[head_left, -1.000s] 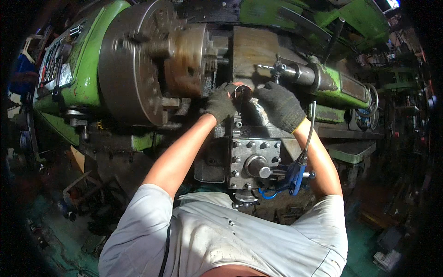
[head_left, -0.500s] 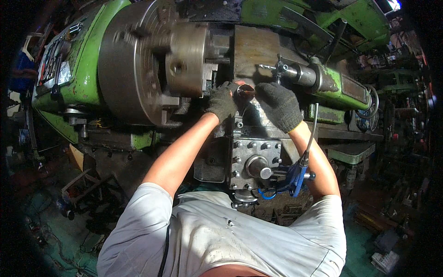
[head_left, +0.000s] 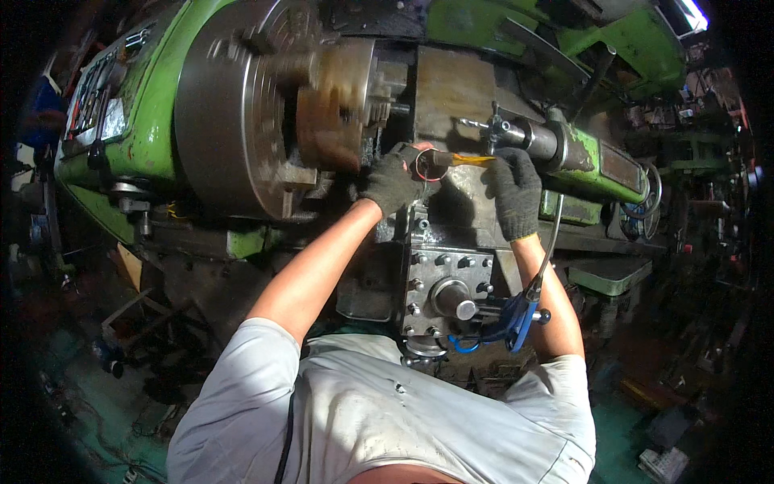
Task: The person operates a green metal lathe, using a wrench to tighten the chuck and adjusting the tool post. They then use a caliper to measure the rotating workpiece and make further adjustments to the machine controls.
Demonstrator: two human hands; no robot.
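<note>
My left hand (head_left: 395, 179), in a dark glove with reddish fingertips showing, is closed around a small round can (head_left: 420, 171) with a thin rim. My gloved right hand (head_left: 516, 194) pinches the end of the yellow handle of a paintbrush (head_left: 470, 160). Its dark head lies over the can's mouth; how deep it reaches inside I cannot tell. To the left of my hands is a lathe chuck (head_left: 334, 105), smeared by motion, with a large faceplate (head_left: 226, 113) behind it. A drill bit (head_left: 474, 123) points left from the tailstock (head_left: 580, 149), just beyond my right hand.
Below my hands is the square tool post (head_left: 447, 294) with its bolts and a round knob. A blue air gun (head_left: 516, 323) on a hose hangs beside my right forearm. Tools lie on the green headstock (head_left: 153, 121) at far left. A small green-edged tray (head_left: 610, 274) stands at right.
My right hand has drawn back to the right from the can, bringing the brush's yellow handle into sight. My left hand keeps the can in nearly the same place. The chuck's blur differs.
</note>
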